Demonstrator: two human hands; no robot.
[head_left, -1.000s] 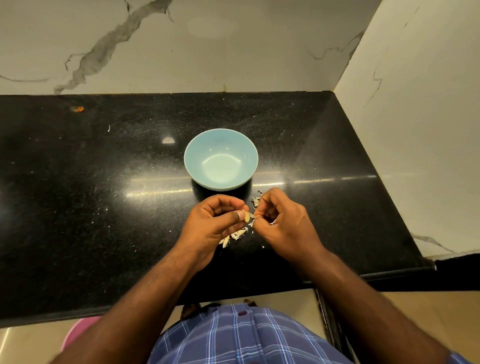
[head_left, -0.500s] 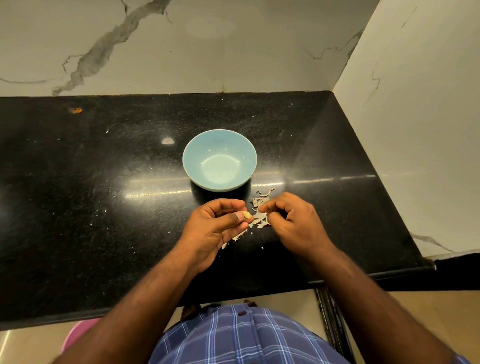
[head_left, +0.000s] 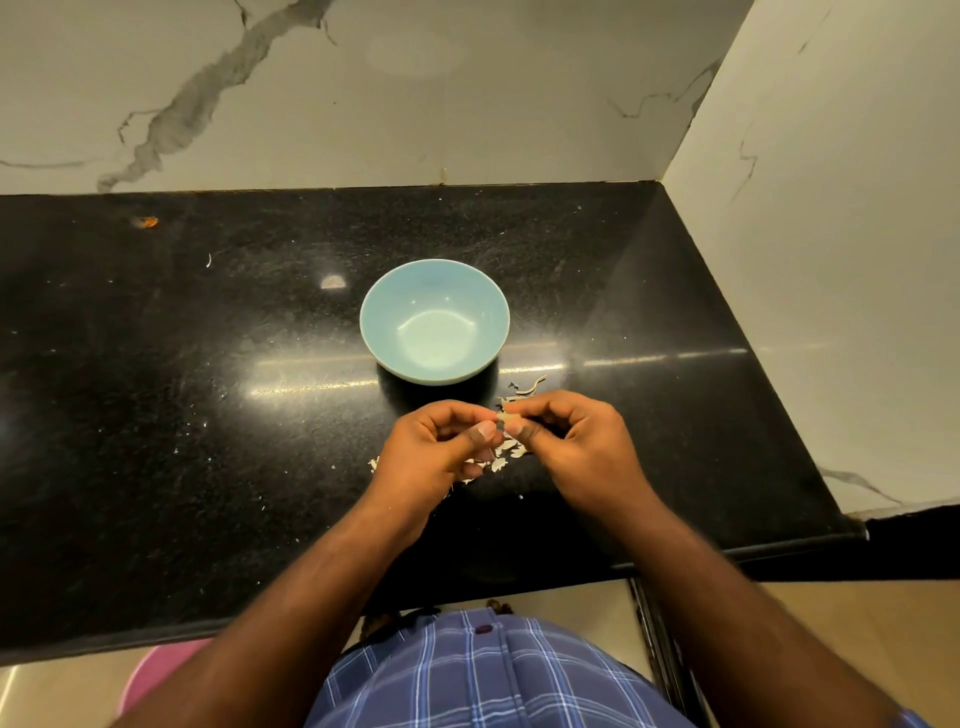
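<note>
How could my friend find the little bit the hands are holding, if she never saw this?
Find the black counter, then the light blue bowl on it. Just in front of the bowl the left hand and right hand meet, pinching a small pale piece between their fingertips. Unlike the pale peelings scattered below, it is held up.

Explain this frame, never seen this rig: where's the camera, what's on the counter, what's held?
No machine here: a person works bare-handed, and the one camera sits on their head, looking forward and down. The left hand and right hand meet over a black counter, each pinching the same small pale piece between thumb and fingertips; what it is I cannot tell. Pale scraps lie on the counter under the hands. A blue bowl stands just beyond them. The checked shirt at the bottom is the wearer's.
</note>
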